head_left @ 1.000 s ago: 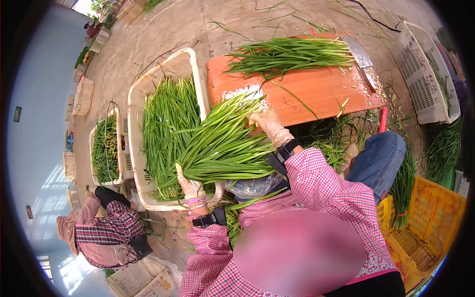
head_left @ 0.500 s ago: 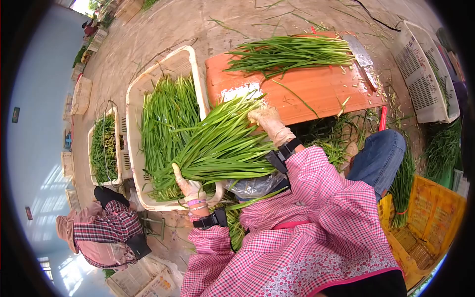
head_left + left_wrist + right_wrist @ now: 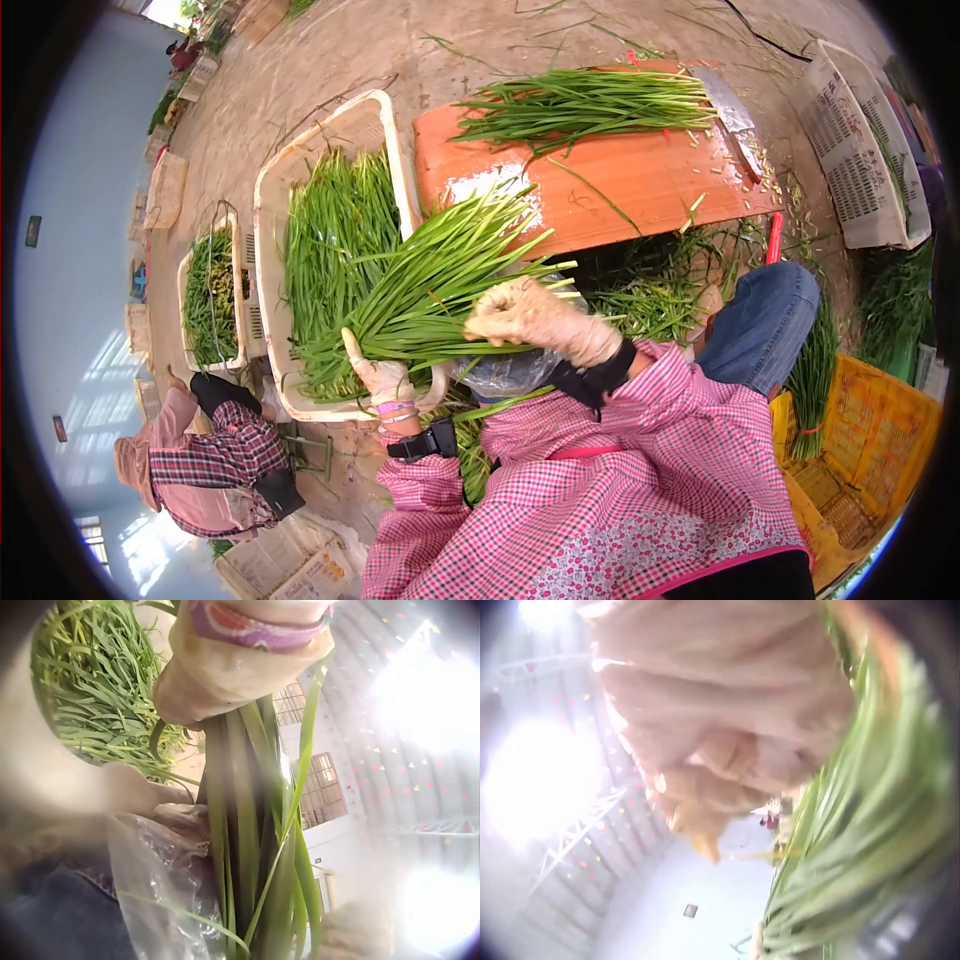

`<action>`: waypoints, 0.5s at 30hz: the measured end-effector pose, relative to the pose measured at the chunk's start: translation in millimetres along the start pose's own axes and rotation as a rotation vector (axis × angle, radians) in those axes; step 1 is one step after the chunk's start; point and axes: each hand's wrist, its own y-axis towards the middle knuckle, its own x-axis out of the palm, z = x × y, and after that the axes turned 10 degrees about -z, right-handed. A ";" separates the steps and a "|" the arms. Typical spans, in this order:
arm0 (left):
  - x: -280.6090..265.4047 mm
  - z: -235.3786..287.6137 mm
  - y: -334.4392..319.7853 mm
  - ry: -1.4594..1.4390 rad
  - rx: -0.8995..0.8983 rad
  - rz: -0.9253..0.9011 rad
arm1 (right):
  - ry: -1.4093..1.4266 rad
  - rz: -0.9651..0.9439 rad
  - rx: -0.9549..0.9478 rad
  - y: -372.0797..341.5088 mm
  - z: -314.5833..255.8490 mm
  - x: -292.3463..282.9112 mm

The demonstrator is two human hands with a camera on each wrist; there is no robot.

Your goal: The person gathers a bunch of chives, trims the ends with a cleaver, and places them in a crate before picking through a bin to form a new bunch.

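Note:
A bunch of garlic chives [image 3: 430,285] lies slanted over the front edge of a white crate [image 3: 388,120], pale stem ends toward the board. My gloved left hand [image 3: 378,375] holds the bunch by its leafy end, thumb up along the side; its other fingers are hidden under the leaves. Above the near side of the bunch is my gloved right hand [image 3: 535,318], fingers curled. In the right wrist view a thin yellowed leaf [image 3: 776,855] runs from its pinched fingertips toward the green leaves. More chives [image 3: 340,235] fill the crate.
Beyond the bunch, an orange board [image 3: 640,185] bears another bunch of chives [image 3: 590,105] and a wide metal blade [image 3: 728,105]. Trimmings [image 3: 645,295] lie below it. A yellow crate [image 3: 870,440] stands at right, a white one [image 3: 860,150] behind. Another person [image 3: 205,455] sits at left.
My right hand has left the stem ends and come nearer my body, over the near side of the bunch, fingers now curled. The left hand has stayed almost in place.

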 end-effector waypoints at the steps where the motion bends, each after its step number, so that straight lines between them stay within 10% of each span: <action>1: 2.4 4.4 0.3 -0.082 -0.032 0.018 | 0.026 0.077 -0.079 4.5 -3.6 13.5; 4: -4.9 6.0 6.3 -0.213 -0.072 -0.045 | -0.064 0.332 -0.641 38.5 4.4 21.4; 9: -5.9 -7.6 8.1 -0.017 0.025 0.035 | 0.413 0.051 -0.628 71.7 2.1 4.6; 15: -5.8 1.0 23.0 -0.657 -0.080 -0.050 | 0.654 -0.093 -0.653 40.2 -18.9 1.5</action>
